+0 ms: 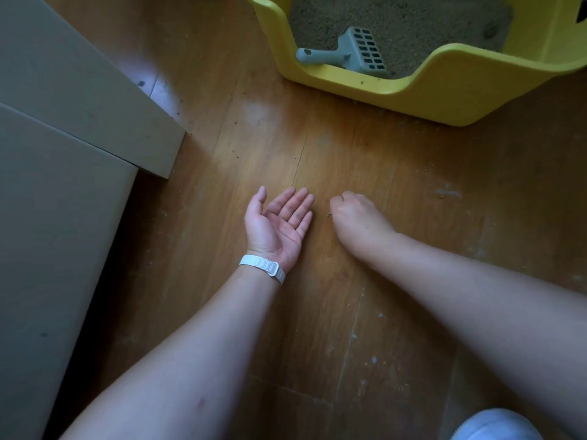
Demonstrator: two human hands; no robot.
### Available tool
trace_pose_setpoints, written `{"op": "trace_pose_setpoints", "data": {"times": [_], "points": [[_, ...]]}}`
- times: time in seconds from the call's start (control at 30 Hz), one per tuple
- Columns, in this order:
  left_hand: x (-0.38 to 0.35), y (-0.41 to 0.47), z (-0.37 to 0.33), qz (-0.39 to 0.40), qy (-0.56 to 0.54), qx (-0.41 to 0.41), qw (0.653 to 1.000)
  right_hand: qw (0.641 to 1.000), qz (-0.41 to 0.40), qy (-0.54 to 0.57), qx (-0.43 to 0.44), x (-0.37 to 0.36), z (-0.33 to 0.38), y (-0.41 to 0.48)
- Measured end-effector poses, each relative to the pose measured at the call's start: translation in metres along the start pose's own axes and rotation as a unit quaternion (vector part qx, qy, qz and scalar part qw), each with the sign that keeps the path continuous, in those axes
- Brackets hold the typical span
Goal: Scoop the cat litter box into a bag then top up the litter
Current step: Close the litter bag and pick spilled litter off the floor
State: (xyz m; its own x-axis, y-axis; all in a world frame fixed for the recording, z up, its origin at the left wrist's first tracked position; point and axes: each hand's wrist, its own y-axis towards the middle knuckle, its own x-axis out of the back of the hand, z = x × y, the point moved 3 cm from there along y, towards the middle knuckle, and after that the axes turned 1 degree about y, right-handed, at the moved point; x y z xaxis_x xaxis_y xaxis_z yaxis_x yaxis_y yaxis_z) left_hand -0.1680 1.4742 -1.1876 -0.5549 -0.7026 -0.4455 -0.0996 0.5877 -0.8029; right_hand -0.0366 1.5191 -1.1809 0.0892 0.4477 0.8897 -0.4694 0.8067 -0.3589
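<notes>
A yellow litter box [413,90] stands on the wooden floor at the top right, filled with tan litter [413,23]. A grey slotted scoop [349,54] lies in the litter at the box's low front lip. My left hand [279,227] lies palm up just above the floor, fingers straight, nothing visible in it. Close to its right, my right hand [355,217] is knuckles up with fingers curled down to the floor. A tiny litter grain [330,213] sits at its fingertips. Whatever is under those fingers is hidden.
Grey cabinet fronts [63,154] fill the left side, their corner jutting toward the middle. Stray litter grains and pale scuffs [448,192] dot the floor [349,147]. A white band [262,263] circles my left wrist. Light blue fabric [495,423] shows at the bottom right.
</notes>
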Motion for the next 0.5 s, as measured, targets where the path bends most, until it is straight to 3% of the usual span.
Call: {"op": "trace_pose_setpoints", "data": {"times": [0.17, 0.37, 0.5], "points": [[0.000, 0.000, 0.000, 0.000, 0.003, -0.002, 1.000, 0.999, 0.006, 0.021, -0.034, 0.002, -0.001, 0.005], [0.003, -0.001, 0.000, 0.001, 0.003, -0.003, 1.000, 0.986, -0.007, 0.123, -0.115, 0.008, -0.012, 0.004], [0.000, -0.003, 0.003, 0.014, -0.002, 0.006, 1.000, 0.980, -0.035, 0.177, -0.084, 0.017, 0.004, -0.008]]}}
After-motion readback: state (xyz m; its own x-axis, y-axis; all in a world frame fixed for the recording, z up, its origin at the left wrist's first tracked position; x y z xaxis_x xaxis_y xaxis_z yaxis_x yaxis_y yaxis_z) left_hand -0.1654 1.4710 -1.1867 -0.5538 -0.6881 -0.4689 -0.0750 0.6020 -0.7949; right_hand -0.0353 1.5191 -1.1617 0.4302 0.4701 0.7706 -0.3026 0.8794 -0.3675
